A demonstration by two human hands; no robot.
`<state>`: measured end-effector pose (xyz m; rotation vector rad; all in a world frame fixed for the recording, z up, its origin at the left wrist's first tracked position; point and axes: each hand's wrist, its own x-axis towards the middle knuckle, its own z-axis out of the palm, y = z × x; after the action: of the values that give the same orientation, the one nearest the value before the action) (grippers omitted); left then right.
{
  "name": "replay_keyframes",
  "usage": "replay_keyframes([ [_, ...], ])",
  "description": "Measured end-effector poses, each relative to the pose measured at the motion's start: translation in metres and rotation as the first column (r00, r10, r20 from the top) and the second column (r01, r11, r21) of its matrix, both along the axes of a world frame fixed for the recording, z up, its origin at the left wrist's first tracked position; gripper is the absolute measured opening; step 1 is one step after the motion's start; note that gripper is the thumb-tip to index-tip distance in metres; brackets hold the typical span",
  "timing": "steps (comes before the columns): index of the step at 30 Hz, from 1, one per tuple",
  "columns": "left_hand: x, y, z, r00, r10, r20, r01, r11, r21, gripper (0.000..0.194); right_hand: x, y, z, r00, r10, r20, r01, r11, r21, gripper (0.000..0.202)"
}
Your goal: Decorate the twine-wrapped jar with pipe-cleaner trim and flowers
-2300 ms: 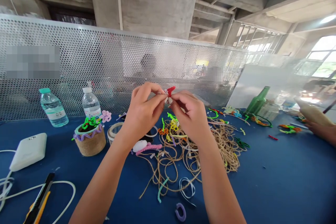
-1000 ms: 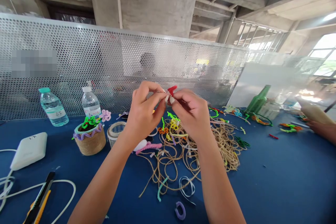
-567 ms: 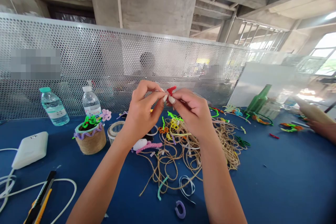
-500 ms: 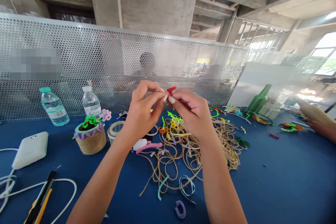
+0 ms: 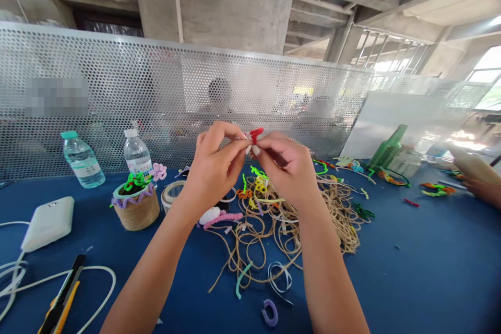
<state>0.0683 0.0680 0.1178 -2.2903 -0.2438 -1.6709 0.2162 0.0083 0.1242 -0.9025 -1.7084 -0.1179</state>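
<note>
A short bent piece of red pipe cleaner point(image 5: 256, 133) is pinched between my two hands, raised above the table at the middle of the view. My left hand point(image 5: 219, 159) closes thumb and forefinger on its lower left side. From the other side my right hand point(image 5: 287, 162) pinches it too, the fingertips of both hands nearly touching. The lower part of the red piece is hidden by my fingers. Below lies a tangled heap of jute twine point(image 5: 336, 214) with yellow, green and orange pipe cleaner pieces on it.
At left stand a twine-wrapped pot point(image 5: 136, 211), two water bottles point(image 5: 83, 162), a white power bank point(image 5: 49, 223) and a utility knife point(image 5: 62, 295). A green glass bottle point(image 5: 387, 148) is back right. Another person's hand point(image 5: 479, 177) shows at the right edge. A perforated metal screen point(image 5: 156, 83) stands behind.
The red pipe cleaner shows slightly more between my fingertips, its top turned a little to the right. My hands stay nearly in place, both still pinching.
</note>
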Motion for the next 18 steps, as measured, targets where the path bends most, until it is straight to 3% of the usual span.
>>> replay_keyframes([
  [9,-0.004,0.001,0.000,0.996,0.049,-0.075,-0.045,0.998,0.050,0.011,0.003,-0.002,0.001,0.993,-0.026,0.117,0.027,1.000,-0.008,0.016],
  [18,0.006,-0.006,-0.003,0.994,0.024,0.109,-0.033,0.997,0.076,0.011,0.000,-0.008,0.002,1.000,-0.025,0.017,0.025,0.999,-0.033,0.016],
])
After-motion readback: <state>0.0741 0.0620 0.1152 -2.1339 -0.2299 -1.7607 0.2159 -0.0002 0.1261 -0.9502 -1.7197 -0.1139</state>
